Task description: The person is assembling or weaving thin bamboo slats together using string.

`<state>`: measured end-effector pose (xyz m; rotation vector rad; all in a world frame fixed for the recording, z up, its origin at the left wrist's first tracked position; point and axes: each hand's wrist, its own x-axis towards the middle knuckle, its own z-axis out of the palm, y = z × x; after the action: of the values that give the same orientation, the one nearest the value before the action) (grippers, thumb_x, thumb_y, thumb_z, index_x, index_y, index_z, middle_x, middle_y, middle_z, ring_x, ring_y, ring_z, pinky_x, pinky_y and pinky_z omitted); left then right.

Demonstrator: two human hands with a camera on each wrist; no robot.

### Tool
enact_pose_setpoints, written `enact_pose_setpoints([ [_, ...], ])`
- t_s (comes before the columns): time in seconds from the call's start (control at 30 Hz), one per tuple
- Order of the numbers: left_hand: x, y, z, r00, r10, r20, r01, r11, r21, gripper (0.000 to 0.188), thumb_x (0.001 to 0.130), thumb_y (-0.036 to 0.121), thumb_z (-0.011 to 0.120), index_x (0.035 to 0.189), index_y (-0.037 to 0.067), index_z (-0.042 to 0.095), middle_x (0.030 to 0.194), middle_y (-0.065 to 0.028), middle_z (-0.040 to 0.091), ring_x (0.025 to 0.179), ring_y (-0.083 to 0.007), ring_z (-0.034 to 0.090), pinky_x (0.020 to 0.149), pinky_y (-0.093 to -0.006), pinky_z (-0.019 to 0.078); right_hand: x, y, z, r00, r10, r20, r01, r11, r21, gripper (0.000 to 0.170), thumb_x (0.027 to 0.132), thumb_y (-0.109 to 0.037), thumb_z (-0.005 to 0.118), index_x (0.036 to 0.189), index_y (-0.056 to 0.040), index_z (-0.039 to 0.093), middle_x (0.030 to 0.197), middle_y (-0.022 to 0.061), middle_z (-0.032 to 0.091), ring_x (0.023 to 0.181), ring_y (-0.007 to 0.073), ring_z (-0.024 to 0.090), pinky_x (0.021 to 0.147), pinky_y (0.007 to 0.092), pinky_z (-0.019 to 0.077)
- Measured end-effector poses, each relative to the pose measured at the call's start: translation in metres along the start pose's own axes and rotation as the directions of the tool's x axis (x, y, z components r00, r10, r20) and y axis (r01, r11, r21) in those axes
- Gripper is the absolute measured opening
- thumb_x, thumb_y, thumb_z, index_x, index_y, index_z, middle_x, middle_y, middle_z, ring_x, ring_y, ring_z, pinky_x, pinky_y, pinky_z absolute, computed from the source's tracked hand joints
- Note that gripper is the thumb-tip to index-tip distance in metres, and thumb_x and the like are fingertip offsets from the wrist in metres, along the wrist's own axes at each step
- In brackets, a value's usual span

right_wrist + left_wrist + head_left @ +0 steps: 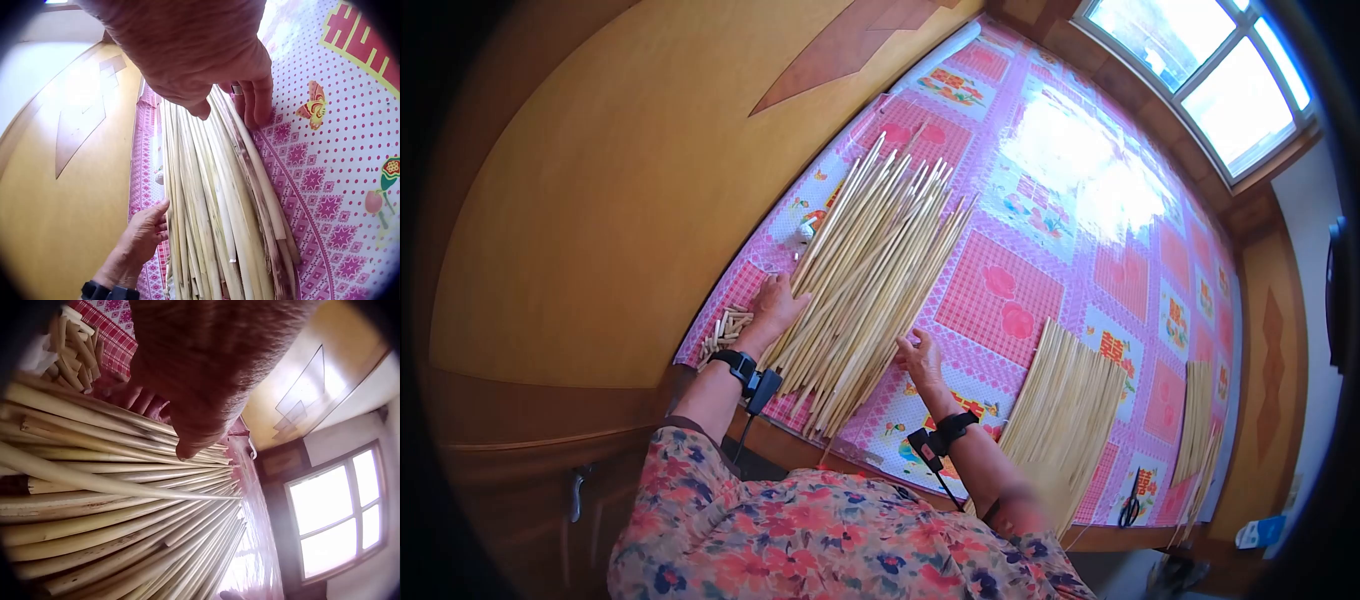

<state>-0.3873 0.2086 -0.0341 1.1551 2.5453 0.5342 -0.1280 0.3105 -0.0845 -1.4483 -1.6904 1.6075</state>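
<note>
A large loose pile of pale, straw-coloured stalks lies lengthwise between the two hands. At its left edge is the left hand; in the left wrist view this hand's thumb touches the top of the outer stalks, with its fingers low beside them. Along the opposite edge, the right hand has its fingers loosely bent against the pile's side. The right wrist view has the right hand over the stalks, and the left hand across from it, fingers against the edge.
Short cut pieces lie left of the left hand. A second stalk bundle is to the right, a smaller one farther right, with black-handled scissors between them. A patterned pink cloth covers the surface; a small white object sits beyond the left hand.
</note>
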Motion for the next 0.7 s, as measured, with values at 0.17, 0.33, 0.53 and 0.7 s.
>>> enact_pose_setpoints([
  [0.17,0.003,0.007,0.01,0.986,0.079,0.149,-0.058,0.988,-0.141,0.052,0.068,0.035,0.066,0.097,-0.005,0.051,0.095,-0.0239,0.056,0.092,-0.0364,0.054,0.082,-0.0417,0.0425,0.005,-0.005,0.008,0.998,0.051,0.021,-0.048,0.988,-0.146,0.042,0.075,-0.031,0.064,0.099,0.0023,0.059,0.075,0.015,0.064,0.062,0.0194,0.062,0.059,0.0318,0.0481],
  [0.33,0.0,0.022,0.024,0.962,0.203,0.183,-0.136,0.937,-0.322,0.04,0.067,0.027,0.065,0.088,-0.005,0.056,0.087,-0.0243,0.058,0.083,-0.0352,0.057,0.074,-0.0396,0.0447,-0.009,-0.051,0.013,0.999,0.006,0.043,0.006,0.963,-0.271,0.037,0.076,-0.031,0.063,0.092,0.003,0.061,0.068,0.0117,0.062,0.059,0.0175,0.062,0.052,0.0292,0.0491],
  [0.53,-0.011,0.039,0.037,0.945,0.183,0.269,-0.058,0.908,-0.416,0.035,0.072,0.022,0.057,0.094,-0.005,0.056,0.088,-0.0204,0.06,0.083,-0.0292,0.059,0.074,-0.0369,0.0453,0.005,-0.031,0.026,0.997,-0.077,-0.016,0.072,0.975,-0.21,0.038,0.075,-0.03,0.063,0.094,0.003,0.06,0.073,0.011,0.061,0.061,0.0169,0.06,0.053,0.0299,0.0471],
  [0.7,-0.017,0.049,0.047,0.921,0.09,0.379,0.19,0.745,-0.639,0.033,0.079,0.025,0.057,0.099,-0.002,0.056,0.088,-0.0108,0.061,0.079,-0.0165,0.057,0.07,-0.0306,0.0462,0.013,-0.016,0.034,0.998,-0.04,0.055,0.038,0.999,0.034,0.039,0.077,-0.032,0.062,0.097,0.0014,0.057,0.079,0.0083,0.06,0.065,0.0148,0.058,0.054,0.0285,0.0456],
])
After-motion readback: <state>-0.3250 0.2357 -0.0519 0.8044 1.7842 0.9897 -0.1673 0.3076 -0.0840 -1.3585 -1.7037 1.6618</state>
